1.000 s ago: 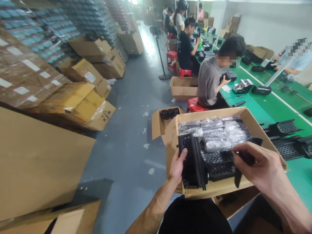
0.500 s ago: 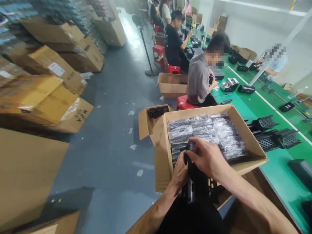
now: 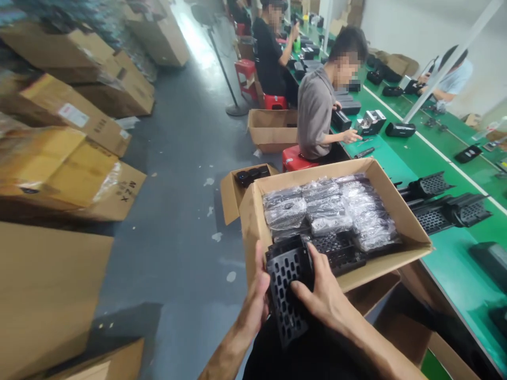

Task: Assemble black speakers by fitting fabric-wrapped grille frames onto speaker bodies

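Note:
Between my two hands, above my lap, is a black perforated plastic housing [image 3: 288, 290] with rows of oval slots facing up. My left hand [image 3: 256, 295] presses along its left side, fingers pointing upward. From the right, my right hand [image 3: 322, 287] grips it, the thumb lying on the slotted face. Just beyond is an open cardboard box [image 3: 249, 227]. It holds several dark parts in clear plastic wrap [image 3: 327, 206], and uncovered black slotted parts [image 3: 336, 248] lie at its near side.
On the right, a green workbench [image 3: 447, 274] bears more black slotted housings [image 3: 451, 214]. A co-worker in a grey shirt [image 3: 317, 113] sits beyond the box on a red stool [image 3: 293, 158]. Stacked cartons [image 3: 59, 169] line the left of the grey floor [image 3: 178, 211].
The black housing has been turned so its slotted face shows. My right hand has moved from its top end to its right side. The grey-shirted co-worker's hand has reached out over the bench.

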`<state>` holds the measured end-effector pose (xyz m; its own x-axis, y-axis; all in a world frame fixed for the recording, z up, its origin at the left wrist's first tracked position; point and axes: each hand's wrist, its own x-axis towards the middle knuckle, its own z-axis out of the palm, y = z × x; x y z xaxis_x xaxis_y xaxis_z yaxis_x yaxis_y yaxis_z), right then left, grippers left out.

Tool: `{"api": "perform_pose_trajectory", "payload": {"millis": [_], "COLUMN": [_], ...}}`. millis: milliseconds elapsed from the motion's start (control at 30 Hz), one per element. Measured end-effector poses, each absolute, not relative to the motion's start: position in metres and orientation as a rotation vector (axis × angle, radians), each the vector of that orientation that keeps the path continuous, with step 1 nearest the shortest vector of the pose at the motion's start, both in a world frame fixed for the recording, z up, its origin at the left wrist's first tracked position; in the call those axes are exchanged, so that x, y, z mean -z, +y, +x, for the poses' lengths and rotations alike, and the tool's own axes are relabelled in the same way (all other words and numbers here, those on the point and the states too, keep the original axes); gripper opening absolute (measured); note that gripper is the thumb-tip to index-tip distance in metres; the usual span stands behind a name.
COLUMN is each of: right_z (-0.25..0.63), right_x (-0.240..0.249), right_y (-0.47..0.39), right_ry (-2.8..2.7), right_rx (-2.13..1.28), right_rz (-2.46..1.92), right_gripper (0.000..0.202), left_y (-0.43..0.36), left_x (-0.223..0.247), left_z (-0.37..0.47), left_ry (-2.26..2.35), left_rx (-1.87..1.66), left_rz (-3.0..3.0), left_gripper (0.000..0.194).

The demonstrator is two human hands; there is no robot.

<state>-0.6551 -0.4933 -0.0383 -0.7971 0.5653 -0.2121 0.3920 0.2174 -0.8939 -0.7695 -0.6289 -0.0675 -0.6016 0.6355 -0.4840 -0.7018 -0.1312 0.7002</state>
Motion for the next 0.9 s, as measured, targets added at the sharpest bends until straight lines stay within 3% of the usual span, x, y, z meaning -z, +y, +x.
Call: {"api": "perform_pose_trajectory", "payload": {"millis": [167,233,300,367,467,600,733,800,900], "right_z": [-0.668,-0.672,-0.678,-0.686,-0.698,-0.710,-0.720,-0.726,-0.734], "right_x": [0.031,0.024,0.020,0.026,0.052,0.087,0.093,0.092,0.093], "right_y": [-0.491,-0.476,-0.449,-0.415,-0.378,-0.386,-0.419,-0.425,-0.418], "right_ry": [-2.591,-2.640,-2.695,-2.848,-3.134,-3.330,-3.528,-3.621,-3.621], "right_rx": [-1.640,-1.781,-1.913,-1.829,-1.484,-1.459,-1.187,-1.017,-0.890], "right_rz": [-0.841,-0.725,-0.661,-0.773,-1.038,-1.069,-0.478,-0.236,-0.366], "right_gripper": [0.088,0.084,0.067,0.044,0.033,0.048,0.089,0.077,0.045], "left_y": [-0.651,-0.655,-0.657,-0.661,-0.674,-0.696,-0.703,-0.702,-0.701], "left_x": [0.075,0.073,0.068,0.062,0.056,0.058,0.062,0.064,0.068], "left_z": [-0.762,-0.757,-0.755,-0.758,-0.767,-0.775,-0.771,-0.766,-0.758], "left_ry": [1.072,1.051,1.076,1.119,1.186,1.215,1.193,1.170,1.158], "left_rx": [-1.908,-1.829,-1.776,-1.808,-1.935,-2.009,-2.061,-2.059,-2.043], "left_rz": [-0.370,-0.527,-0.711,-0.833,-0.897,-0.969,-1.006,-1.016,-1.052], "left_gripper": [0.089,0.070,0.049,0.036,0.024,0.017,0.017,0.019,0.021]}}
